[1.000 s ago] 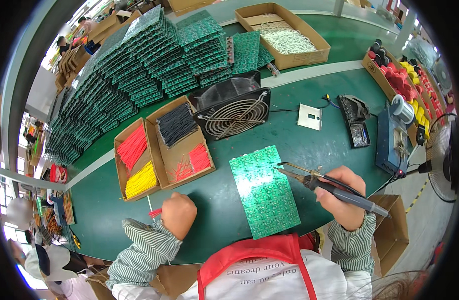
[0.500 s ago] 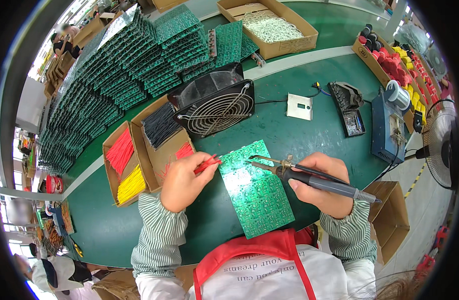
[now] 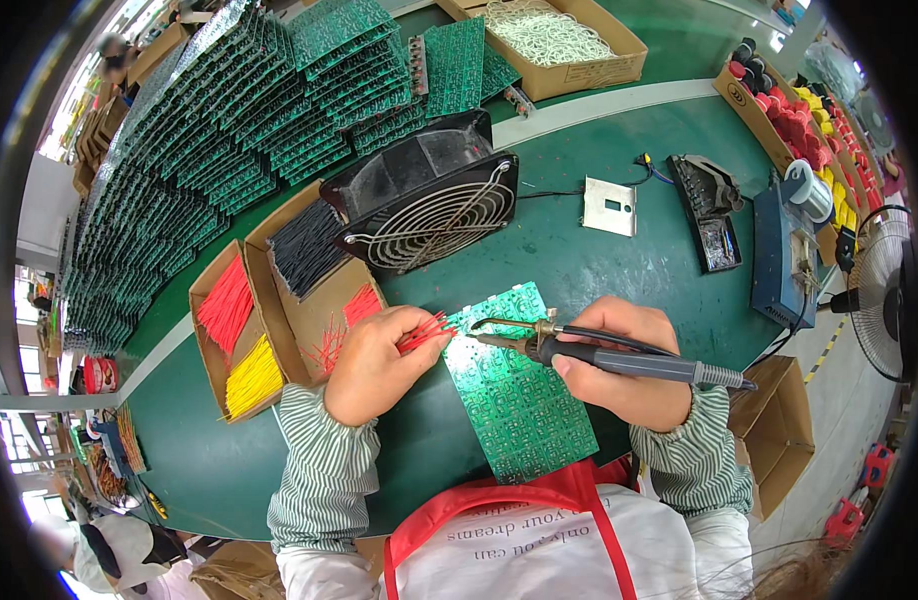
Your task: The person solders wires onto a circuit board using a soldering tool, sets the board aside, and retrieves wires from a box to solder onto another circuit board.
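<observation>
A green circuit board panel [image 3: 524, 400] lies on the green table in front of me. My left hand [image 3: 374, 365] pinches a small bunch of short red wires [image 3: 426, 330], their ends touching the board's upper left corner. My right hand [image 3: 619, 360] grips a dark soldering iron [image 3: 619, 358], whose tip [image 3: 479, 338] rests at the same corner, right beside the wire ends. A thin solder wire curls above the tip.
Cardboard trays hold red wires [image 3: 226, 303], yellow wires [image 3: 253, 376] and black wires [image 3: 304, 247]. A black fan [image 3: 429, 205] stands behind the board. Stacks of green boards [image 3: 229, 120] fill the far left. A blue soldering station [image 3: 784, 255] and solder spool [image 3: 809, 190] sit on the right.
My left hand came up from the table's near edge with red wires and brought them to the board's corner. The soldering iron tip has moved in to meet them.
</observation>
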`<state>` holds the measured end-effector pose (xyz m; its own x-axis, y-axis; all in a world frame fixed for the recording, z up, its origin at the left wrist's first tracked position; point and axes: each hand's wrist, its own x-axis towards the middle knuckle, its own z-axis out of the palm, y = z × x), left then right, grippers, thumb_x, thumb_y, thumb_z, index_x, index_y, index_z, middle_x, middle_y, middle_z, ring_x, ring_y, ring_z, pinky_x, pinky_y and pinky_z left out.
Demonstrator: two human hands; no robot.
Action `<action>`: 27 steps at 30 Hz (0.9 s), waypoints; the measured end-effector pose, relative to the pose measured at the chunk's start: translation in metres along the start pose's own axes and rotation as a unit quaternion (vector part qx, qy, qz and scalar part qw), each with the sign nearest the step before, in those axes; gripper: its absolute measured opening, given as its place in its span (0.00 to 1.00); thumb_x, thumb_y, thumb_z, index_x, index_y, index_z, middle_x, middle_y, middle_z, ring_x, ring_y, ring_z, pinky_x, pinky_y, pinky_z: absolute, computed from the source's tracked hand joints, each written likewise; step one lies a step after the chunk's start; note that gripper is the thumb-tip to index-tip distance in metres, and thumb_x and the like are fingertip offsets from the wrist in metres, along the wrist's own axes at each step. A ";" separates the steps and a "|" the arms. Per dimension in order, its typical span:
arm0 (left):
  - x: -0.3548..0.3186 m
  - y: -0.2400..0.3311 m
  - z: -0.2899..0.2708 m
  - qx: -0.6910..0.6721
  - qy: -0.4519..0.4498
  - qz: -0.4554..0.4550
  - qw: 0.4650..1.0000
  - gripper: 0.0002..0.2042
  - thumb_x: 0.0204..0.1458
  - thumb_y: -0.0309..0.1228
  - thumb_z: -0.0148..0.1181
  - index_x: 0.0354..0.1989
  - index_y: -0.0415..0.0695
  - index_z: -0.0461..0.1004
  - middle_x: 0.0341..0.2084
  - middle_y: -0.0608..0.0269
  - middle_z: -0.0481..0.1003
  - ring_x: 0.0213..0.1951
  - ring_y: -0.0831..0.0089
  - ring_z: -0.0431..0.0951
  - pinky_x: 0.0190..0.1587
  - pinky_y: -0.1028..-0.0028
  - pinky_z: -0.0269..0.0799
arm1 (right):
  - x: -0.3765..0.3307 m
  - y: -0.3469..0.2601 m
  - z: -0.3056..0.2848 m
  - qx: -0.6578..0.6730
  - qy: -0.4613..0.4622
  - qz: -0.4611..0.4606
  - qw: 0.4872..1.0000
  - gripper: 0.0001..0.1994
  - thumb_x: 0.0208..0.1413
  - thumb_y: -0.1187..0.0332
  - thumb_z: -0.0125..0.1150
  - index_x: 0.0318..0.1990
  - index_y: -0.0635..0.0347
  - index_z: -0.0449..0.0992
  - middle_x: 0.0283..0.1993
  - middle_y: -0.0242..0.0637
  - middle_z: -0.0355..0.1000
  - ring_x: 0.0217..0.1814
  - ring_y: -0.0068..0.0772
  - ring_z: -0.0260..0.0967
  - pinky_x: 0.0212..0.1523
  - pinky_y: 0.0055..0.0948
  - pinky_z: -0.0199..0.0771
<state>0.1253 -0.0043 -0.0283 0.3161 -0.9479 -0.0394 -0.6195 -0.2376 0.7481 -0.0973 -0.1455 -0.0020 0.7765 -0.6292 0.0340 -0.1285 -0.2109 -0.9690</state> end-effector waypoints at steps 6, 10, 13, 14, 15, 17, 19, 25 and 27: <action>0.001 0.002 -0.002 0.001 -0.011 0.005 1.000 0.08 0.48 0.28 0.64 0.28 0.37 0.73 0.19 0.66 0.69 0.23 0.80 0.65 0.26 0.77 0.61 | 0.004 -0.003 0.003 -0.005 -0.004 -0.002 1.000 0.09 0.41 0.69 0.65 0.28 0.63 0.73 0.21 0.34 0.71 0.21 0.20 0.68 0.24 0.22 0.67; 0.001 -0.002 0.001 -0.009 -0.006 0.003 1.000 0.08 0.48 0.28 0.64 0.28 0.37 0.73 0.19 0.65 0.69 0.23 0.79 0.65 0.26 0.77 0.61 | 0.005 0.003 0.005 -0.012 -0.007 -0.007 1.000 0.09 0.41 0.70 0.65 0.28 0.63 0.73 0.21 0.34 0.71 0.22 0.20 0.68 0.24 0.22 0.67; 0.001 0.002 0.000 -0.002 -0.005 -0.010 1.000 0.07 0.48 0.28 0.64 0.27 0.37 0.73 0.19 0.65 0.69 0.22 0.79 0.66 0.26 0.77 0.61 | 0.005 0.002 0.005 -0.009 -0.010 0.005 1.000 0.09 0.41 0.70 0.66 0.29 0.63 0.74 0.21 0.35 0.71 0.22 0.20 0.68 0.24 0.22 0.67; 0.001 0.001 0.000 -0.003 -0.006 -0.010 1.000 0.07 0.48 0.28 0.64 0.27 0.37 0.73 0.19 0.65 0.69 0.22 0.79 0.66 0.26 0.77 0.61 | 0.005 0.001 0.005 -0.009 -0.010 0.005 1.000 0.09 0.41 0.70 0.66 0.29 0.63 0.74 0.21 0.35 0.71 0.22 0.20 0.68 0.24 0.22 0.67; 0.001 0.000 0.001 -0.001 -0.006 -0.007 1.000 0.07 0.48 0.28 0.64 0.27 0.37 0.73 0.19 0.65 0.69 0.22 0.79 0.66 0.26 0.77 0.61 | 0.004 -0.002 0.003 -0.003 -0.004 0.007 1.000 0.09 0.41 0.70 0.66 0.29 0.63 0.74 0.21 0.34 0.71 0.22 0.20 0.68 0.24 0.22 0.67; 0.000 0.000 0.000 0.002 -0.006 -0.006 1.000 0.07 0.47 0.28 0.64 0.27 0.37 0.73 0.19 0.65 0.69 0.22 0.79 0.66 0.26 0.77 0.61 | 0.004 -0.004 0.001 0.006 0.000 0.009 1.000 0.09 0.41 0.70 0.66 0.29 0.64 0.74 0.21 0.34 0.71 0.22 0.20 0.68 0.24 0.21 0.67; 0.001 0.002 -0.002 0.009 -0.007 -0.004 1.000 0.07 0.48 0.27 0.64 0.28 0.37 0.74 0.20 0.65 0.70 0.22 0.79 0.66 0.26 0.77 0.62 | 0.003 -0.005 -0.002 -0.005 0.002 -0.002 1.000 0.09 0.42 0.70 0.67 0.29 0.64 0.74 0.22 0.34 0.72 0.22 0.19 0.68 0.24 0.21 0.67; -0.006 0.000 -0.033 0.157 0.170 0.025 0.973 0.05 0.46 0.25 0.62 0.31 0.39 0.76 0.23 0.56 0.75 0.23 0.64 0.76 0.26 0.71 0.71 | -0.002 -0.007 -0.012 -0.018 0.013 -0.014 1.000 0.09 0.42 0.71 0.66 0.29 0.65 0.74 0.23 0.34 0.73 0.24 0.18 0.69 0.25 0.20 0.68; -0.005 0.008 -0.043 0.217 0.262 -0.027 0.940 0.05 0.45 0.25 0.63 0.30 0.39 0.76 0.23 0.56 0.75 0.24 0.63 0.76 0.27 0.70 0.72 | -0.005 -0.007 -0.014 -0.018 0.016 -0.014 1.000 0.09 0.42 0.71 0.66 0.29 0.65 0.74 0.23 0.34 0.73 0.24 0.18 0.69 0.25 0.19 0.68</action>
<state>0.1502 0.0078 0.0064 0.5948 -0.7248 0.3477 -0.7918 -0.4539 0.4087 -0.1088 -0.1519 0.0080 0.7600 -0.6462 0.0688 -0.1298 -0.2546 -0.9583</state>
